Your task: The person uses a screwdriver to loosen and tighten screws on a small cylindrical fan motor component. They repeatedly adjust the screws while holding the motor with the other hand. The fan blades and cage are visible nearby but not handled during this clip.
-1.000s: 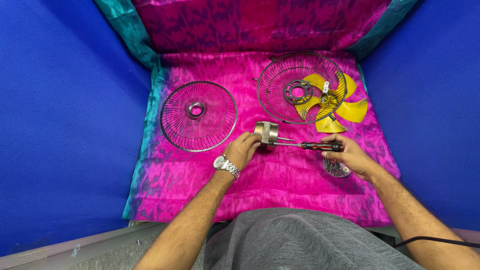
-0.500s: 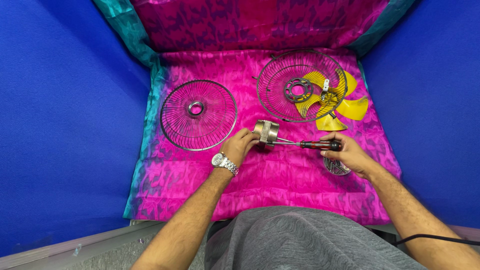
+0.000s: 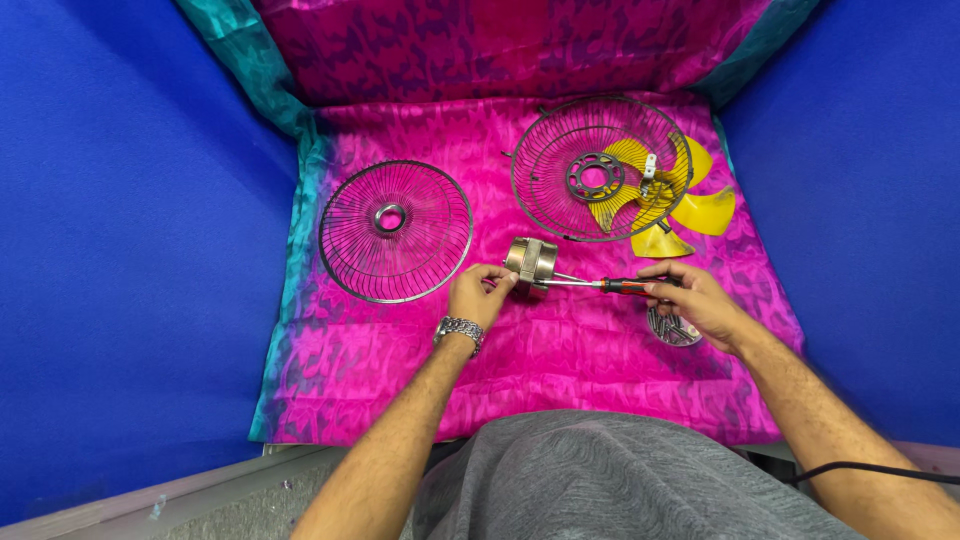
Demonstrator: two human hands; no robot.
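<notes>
Head view: motor held, screwdriver at its side

Head view shows your left hand (image 3: pixel 478 296) grasping the small metal motor (image 3: pixel 531 262) with the fingers closed on its near side, just above the pink cloth (image 3: pixel 380 350) on the table. Your right hand (image 3: pixel 697 298) is clenched around the red and black handle of the screwdriver (image 3: pixel 600 285), and the thin shaft reaches to the motor's right side; if the tip sits in a screw, I cannot tell.

To do this well, I think you should keep the shaft in one line with the screw, press lightly inward, and hold the motor firm so it does not turn.

The flat wire grille (image 3: pixel 396 230) lies left of the motor. The second grille (image 3: pixel 600 168) lies behind it, partly over the yellow fan blade (image 3: pixel 700 210). A small round dish of screws (image 3: pixel 672 328) is under your right wrist.

No package, label or sign is visible; only blue walls (image 3: pixel 120 250) around
</notes>
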